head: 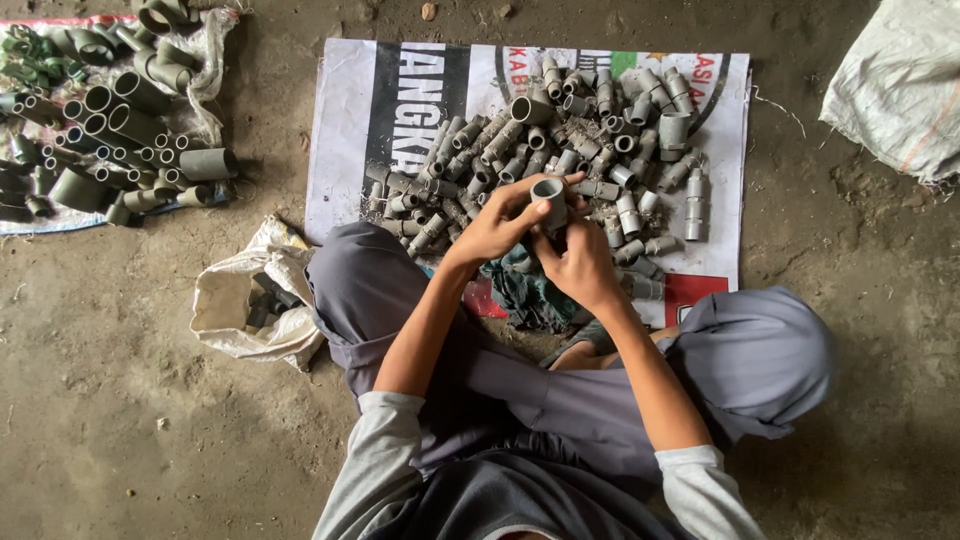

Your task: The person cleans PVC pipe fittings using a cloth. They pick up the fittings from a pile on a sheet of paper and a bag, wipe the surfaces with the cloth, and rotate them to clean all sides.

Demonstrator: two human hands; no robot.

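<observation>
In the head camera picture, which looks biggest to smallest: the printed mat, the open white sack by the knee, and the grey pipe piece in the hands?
1. Printed mat
2. Open white sack
3. Grey pipe piece, held by the left hand and right hand

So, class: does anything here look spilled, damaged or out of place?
Yes. Grit and shavings litter the printed sheet among the grey pipe fittings. The white sack by the knee lies slumped open. Both hands hold one fitting.

Matt grey plastic fitting (548, 190); beyond it, a dusty pile (560, 150) of the same plastic on a glossy printed sheet (350, 120); rough dirt floor (120, 420).
</observation>
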